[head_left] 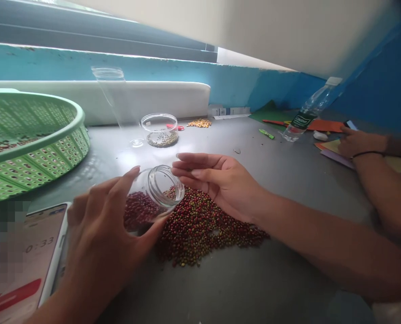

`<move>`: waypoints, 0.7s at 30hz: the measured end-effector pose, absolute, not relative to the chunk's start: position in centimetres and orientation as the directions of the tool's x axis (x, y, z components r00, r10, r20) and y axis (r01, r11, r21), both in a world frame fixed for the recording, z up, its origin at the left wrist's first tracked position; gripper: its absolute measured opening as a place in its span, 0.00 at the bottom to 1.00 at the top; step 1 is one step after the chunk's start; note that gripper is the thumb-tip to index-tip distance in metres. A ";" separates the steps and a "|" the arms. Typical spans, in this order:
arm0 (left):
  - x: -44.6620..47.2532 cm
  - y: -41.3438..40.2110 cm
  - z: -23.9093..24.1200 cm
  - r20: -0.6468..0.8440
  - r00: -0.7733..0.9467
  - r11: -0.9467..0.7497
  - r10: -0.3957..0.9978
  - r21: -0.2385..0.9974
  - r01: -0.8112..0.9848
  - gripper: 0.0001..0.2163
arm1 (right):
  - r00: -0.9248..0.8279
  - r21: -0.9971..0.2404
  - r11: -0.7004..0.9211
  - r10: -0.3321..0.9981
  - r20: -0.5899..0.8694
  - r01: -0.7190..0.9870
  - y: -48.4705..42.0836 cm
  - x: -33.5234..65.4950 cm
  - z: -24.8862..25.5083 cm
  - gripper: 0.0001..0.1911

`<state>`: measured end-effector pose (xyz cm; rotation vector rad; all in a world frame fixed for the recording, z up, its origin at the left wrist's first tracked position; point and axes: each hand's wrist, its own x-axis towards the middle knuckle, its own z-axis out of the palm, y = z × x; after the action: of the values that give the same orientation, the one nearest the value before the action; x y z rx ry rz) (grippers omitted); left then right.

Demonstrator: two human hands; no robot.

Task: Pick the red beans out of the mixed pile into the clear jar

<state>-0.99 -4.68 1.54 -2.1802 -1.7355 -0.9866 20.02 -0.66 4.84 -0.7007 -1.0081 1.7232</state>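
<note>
My left hand (102, 225) is wrapped round a clear plastic jar (166, 186), tilted on its side with its mouth to the right. Dark red beans (139, 209) lie inside it. At the jar's mouth is my right hand (217, 180), palm turned partly up, its thumb pressed against the fingers. What it pinches, if anything, is too small to make out. Below the jar and right hand, a pile of mixed red and green beans (197, 225) spreads over the grey table (254, 279).
A green basket (82, 117) and a phone (48, 252) are at left. Behind stand a clear round container (160, 128), an empty-looking clear jar (114, 96) and yellow kernels (199, 123). A water bottle (302, 119), coloured paper (329, 125) and another person's hand (362, 144) are at right.
</note>
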 end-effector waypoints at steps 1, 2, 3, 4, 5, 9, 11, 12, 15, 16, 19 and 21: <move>-1.0 -4.6 1.5 0.596 0.080 -0.291 0.799 0.267 0.919 0.35 | -0.365 -0.862 -0.196 0.931 -0.013 -0.468 -0.6 20.1 4.8 0.12; -1.0 -4.6 1.5 0.594 0.067 -0.284 0.801 0.278 0.918 0.35 | -0.378 -0.851 -0.215 0.925 -0.021 -0.480 -0.6 20.1 4.8 0.12; -1.0 -4.6 1.4 0.592 0.057 -0.278 0.804 0.288 0.916 0.36 | -0.389 -0.840 -0.230 0.921 -0.025 -0.491 -0.6 20.1 4.8 0.12; -1.1 -4.5 1.4 0.590 0.055 -0.277 0.805 0.293 0.915 0.36 | -0.397 -0.829 -0.244 0.917 -0.029 -0.503 -0.7 20.1 4.9 0.13; -1.1 -4.5 1.3 0.588 0.062 -0.283 0.806 0.291 0.914 0.37 | -0.405 -0.819 -0.258 0.914 -0.034 -0.512 -0.8 20.1 5.0 0.14; -1.4 -4.3 1.0 0.598 0.092 -0.305 0.796 0.265 0.915 0.37 | -0.430 -0.791 -0.298 0.901 -0.050 -0.534 -1.1 20.0 5.3 0.19; -1.5 -4.3 1.0 0.588 0.068 -0.287 0.806 0.288 0.913 0.37 | -0.443 -0.800 -0.289 0.896 -0.032 -0.526 -1.0 20.1 5.3 0.21; -1.5 -4.3 1.0 0.575 0.041 -0.267 0.817 0.314 0.911 0.37 | -0.452 -0.823 -0.270 0.892 -0.019 -0.500 -0.9 20.2 5.2 0.21; -1.6 -4.3 1.3 0.535 -0.040 -0.210 0.844 0.399 0.893 0.40 | -0.457 -0.960 -0.105 0.889 0.025 -0.258 -0.4 20.7 5.3 0.18; -1.6 -4.3 1.4 0.528 -0.059 -0.201 0.847 0.421 0.884 0.42 | -0.450 -0.993 -0.016 0.892 0.041 -0.120 -0.3 20.9 5.4 0.18; -1.6 -4.4 1.7 0.512 -0.106 -0.178 0.853 0.476 0.861 0.46 | -0.494 -0.902 0.269 0.867 0.074 0.337 -0.5 21.5 5.9 0.16; -1.6 -4.4 1.8 0.513 -0.112 -0.177 0.851 0.481 0.858 0.47 | -0.588 -0.727 0.447 0.806 0.075 0.520 -0.8 21.8 6.3 0.15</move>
<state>-1.57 -4.39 1.84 -2.0861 -2.0087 -1.1915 21.83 -0.79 6.25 -1.1180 -2.2906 0.9406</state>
